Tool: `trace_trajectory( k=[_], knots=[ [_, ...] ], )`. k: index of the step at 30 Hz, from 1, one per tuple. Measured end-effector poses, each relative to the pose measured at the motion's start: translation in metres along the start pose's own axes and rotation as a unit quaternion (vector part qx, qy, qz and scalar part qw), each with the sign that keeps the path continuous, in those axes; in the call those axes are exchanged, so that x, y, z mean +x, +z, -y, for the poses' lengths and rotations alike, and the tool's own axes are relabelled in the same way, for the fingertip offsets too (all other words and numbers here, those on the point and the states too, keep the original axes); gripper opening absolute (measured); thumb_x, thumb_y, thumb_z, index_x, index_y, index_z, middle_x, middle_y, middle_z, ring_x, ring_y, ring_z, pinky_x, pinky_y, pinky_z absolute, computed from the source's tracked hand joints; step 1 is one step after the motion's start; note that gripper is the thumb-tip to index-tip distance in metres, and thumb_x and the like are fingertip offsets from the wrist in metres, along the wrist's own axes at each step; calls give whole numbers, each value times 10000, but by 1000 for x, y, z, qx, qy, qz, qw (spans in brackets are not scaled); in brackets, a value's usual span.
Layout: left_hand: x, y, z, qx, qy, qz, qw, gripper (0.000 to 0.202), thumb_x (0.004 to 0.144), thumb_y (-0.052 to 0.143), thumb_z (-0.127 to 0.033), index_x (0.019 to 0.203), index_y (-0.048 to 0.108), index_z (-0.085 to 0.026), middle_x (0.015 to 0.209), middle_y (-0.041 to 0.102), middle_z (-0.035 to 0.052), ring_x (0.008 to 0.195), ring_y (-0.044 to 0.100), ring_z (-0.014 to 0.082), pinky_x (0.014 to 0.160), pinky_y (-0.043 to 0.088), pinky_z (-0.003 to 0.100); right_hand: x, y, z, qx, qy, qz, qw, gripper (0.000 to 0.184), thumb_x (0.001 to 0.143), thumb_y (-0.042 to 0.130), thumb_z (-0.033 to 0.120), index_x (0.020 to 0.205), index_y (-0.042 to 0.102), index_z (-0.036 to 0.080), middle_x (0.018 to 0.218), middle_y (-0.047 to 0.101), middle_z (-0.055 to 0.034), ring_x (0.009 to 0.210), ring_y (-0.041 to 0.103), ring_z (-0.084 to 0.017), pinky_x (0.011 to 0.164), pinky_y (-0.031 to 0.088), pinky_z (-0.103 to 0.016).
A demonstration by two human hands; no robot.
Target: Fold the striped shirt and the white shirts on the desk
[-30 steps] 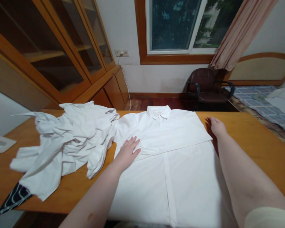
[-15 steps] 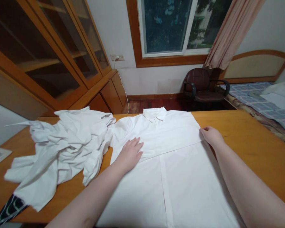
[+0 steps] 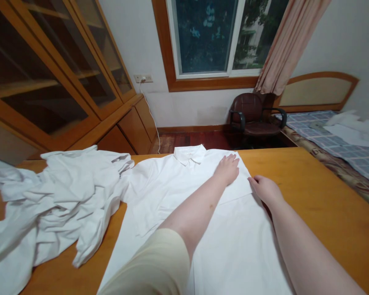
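A white collared shirt (image 3: 233, 241) lies spread on the wooden table, its collar (image 3: 184, 155) at the far edge. One sleeve is folded across the chest and the other part reaches left toward the pile. My left hand (image 3: 228, 170) rests flat on the shirt near its right shoulder, fingers extended, with the forearm crossing over the cloth. At the shirt's right edge, my right hand (image 3: 267, 191) pinches the fabric between thumb and fingers. The forearms hide part of the shirt's middle and lower right side.
Crumpled white clothes (image 3: 64, 192) are heaped on the left of the table (image 3: 320, 209). Beyond stand a glass-door cabinet (image 3: 89, 110), a brown armchair (image 3: 249, 112) and a bed (image 3: 326, 127) with a checked cover. A white cord (image 3: 150, 112) hangs from the wall socket.
My left hand has slid from the shirt's left side across to its right shoulder. The right hand stays at the right edge. The view has shifted slightly right.
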State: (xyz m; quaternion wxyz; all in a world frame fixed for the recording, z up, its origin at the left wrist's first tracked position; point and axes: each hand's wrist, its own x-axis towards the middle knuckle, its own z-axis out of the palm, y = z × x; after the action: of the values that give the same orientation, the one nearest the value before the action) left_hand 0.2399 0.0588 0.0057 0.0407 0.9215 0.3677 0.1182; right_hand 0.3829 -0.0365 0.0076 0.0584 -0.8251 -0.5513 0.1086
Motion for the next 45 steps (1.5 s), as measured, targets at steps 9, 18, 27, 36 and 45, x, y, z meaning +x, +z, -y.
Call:
trace_trajectory(
  k=[9, 18, 27, 36, 45],
  knots=[
    [32, 17, 12, 7, -48, 54, 997, 483, 919, 304, -452, 1253, 553, -208, 1320, 549, 87, 1209, 476, 277, 993, 386, 447, 3, 1, 6, -59, 10, 13, 998, 466, 918, 282, 434, 805, 659, 184, 812, 685, -110, 747, 606, -233, 569, 307, -288],
    [39, 26, 28, -13, 45, 93, 995, 583, 930, 270, -408, 1455, 292, -154, 1541, 256, 54, 1412, 218, 177, 1158, 160, 408, 1, -2, 9, -68, 13, 22, 997, 487, 919, 262, 435, 835, 675, 189, 838, 692, -118, 764, 615, -237, 588, 324, -294],
    [54, 35, 16, -43, -65, 74, 994, 561, 921, 263, -375, 1443, 325, -178, 1526, 298, 36, 1393, 271, 189, 1143, 211, 411, 2, -2, 10, -64, 27, 26, 997, 484, 920, 267, 423, 859, 685, 185, 855, 697, -119, 778, 623, -240, 595, 352, -296],
    [82, 13, 29, -126, -206, 78, 967, 468, 903, 357, -451, 1203, 608, -193, 1265, 604, 105, 1168, 545, 236, 971, 413, 347, -1, -7, 14, -67, 27, 30, 997, 489, 930, 281, 412, 878, 707, 178, 880, 705, -131, 812, 639, -230, 641, 400, -282],
    [70, 17, 41, -120, -213, -25, 969, 292, 881, 451, -393, 1030, 680, -291, 1133, 657, 38, 1060, 568, 217, 897, 437, 346, 0, -7, 15, -65, 17, 27, 997, 502, 932, 264, 412, 858, 701, 178, 870, 704, -128, 797, 639, -238, 626, 387, -292]
  ],
)
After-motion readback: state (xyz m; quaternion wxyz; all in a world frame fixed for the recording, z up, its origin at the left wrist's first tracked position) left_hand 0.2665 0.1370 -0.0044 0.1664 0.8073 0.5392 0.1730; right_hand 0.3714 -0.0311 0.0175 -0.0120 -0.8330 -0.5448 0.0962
